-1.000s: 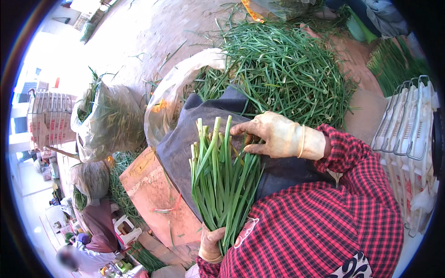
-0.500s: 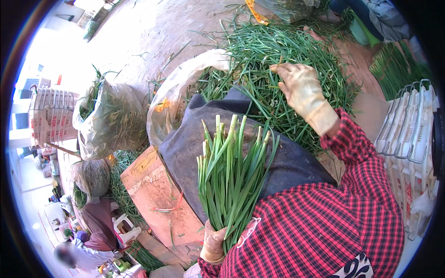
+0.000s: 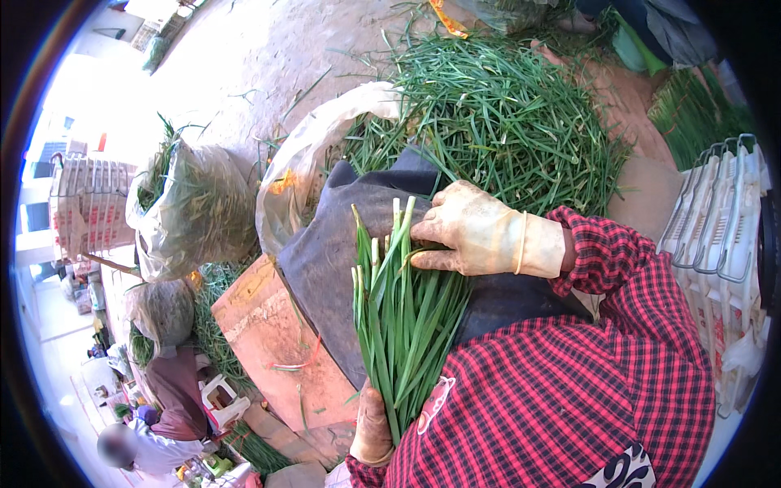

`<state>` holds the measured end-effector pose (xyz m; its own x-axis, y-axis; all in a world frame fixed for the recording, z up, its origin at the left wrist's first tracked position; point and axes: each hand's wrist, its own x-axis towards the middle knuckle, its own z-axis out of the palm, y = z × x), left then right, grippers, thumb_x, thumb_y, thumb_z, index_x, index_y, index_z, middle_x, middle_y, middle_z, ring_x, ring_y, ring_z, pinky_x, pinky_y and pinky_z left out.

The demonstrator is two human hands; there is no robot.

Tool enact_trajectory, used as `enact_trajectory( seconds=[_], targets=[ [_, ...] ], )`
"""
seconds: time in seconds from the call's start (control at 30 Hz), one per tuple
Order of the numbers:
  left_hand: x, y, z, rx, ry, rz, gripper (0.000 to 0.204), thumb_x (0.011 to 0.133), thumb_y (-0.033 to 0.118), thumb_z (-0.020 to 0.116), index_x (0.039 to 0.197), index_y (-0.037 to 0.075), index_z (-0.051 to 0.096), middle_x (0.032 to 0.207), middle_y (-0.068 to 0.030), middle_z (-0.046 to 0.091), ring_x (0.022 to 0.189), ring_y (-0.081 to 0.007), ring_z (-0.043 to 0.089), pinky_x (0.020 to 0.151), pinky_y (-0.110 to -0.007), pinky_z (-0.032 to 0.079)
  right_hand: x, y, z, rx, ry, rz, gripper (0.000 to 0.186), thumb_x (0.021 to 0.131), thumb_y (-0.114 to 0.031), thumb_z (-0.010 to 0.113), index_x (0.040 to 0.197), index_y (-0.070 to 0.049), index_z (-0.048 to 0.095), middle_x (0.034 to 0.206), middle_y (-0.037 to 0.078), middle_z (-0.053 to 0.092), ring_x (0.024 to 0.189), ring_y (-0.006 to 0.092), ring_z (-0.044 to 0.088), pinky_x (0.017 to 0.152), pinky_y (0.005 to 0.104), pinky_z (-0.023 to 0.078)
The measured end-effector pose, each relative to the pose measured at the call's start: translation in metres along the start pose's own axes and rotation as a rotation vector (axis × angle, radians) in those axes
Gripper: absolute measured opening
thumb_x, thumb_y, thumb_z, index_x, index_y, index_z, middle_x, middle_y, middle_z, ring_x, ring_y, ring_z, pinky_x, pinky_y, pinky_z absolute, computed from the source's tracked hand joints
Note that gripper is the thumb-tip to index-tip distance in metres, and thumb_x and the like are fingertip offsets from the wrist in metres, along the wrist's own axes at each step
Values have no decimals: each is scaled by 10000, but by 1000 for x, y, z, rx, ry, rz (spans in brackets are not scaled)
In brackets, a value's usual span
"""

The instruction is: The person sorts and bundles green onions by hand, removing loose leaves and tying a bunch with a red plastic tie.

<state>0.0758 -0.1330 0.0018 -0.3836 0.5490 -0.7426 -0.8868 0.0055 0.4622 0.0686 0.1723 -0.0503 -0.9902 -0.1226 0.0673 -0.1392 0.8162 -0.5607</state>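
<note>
The left hand is wrapped around the bunch at its leafy end, on the near side of the cloth. Over the cloth, the right hand meets the pale stalks, pinching or merely touching, I cannot tell. The bunch, lying across the cloth, looks light, bendy, easily bruised; a gentle, gathered mid-length hold should suit.

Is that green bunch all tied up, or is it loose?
Loose, as far as I can see: no tie shows around the bunch, and its pale ends stand unevenly. Under the left hand, I cannot tell.
</note>
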Motion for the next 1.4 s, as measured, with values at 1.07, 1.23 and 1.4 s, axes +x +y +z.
enact_trajectory(
  seconds=[1.07,1.23,1.4],
  targets=[
    [19,6,-15,388,161,-35,589,690,-18,723,1242,-45,518,1096,-131,656,945,-206,650,875,-336,515,25,3,0,-196,-201,-89,162,733,-217,660,846,-110,700,812,88,687,760,306,682,677,430,541],
    [22,8,-19,525,168,-23,588,684,-5,736,1234,-38,530,1096,-124,659,949,-204,646,881,-330,508,19,12,8,-159,-26,-58,134,705,-156,643,823,-113,692,769,91,682,724,282,678,627,416,535],
    [17,1,-24,450,197,17,574,678,-3,740,1219,-27,549,1093,-119,664,931,-203,652,868,-330,513,21,81,1,-584,264,312,77,761,-116,597,714,-135,655,683,77,633,595,247,649,540,357,534]
  ],
)
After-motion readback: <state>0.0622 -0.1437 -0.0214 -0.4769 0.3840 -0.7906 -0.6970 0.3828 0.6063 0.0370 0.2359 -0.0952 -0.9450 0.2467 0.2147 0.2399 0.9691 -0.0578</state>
